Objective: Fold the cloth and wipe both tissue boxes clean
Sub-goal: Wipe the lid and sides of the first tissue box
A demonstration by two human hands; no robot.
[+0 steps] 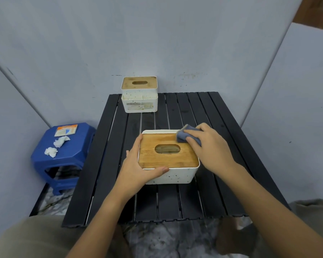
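Note:
A white speckled tissue box [173,176] with a wooden lid and an oval slot sits in the middle of the black slatted table [222,151]. My left hand [136,168] grips its left side, thumb along the near rim. My right hand [211,148] holds a folded blue-grey cloth [185,135] pressed on the lid's far right corner. A second, taller white tissue box [139,94] with a dull wooden lid stands at the table's far edge, against the wall.
A blue plastic stool [63,159] stands left of the table, carrying a small orange-and-white packet [66,130] and two crumpled white tissues [57,146]. Grey wall panels close in behind and on both sides. My knees frame the table's near edge.

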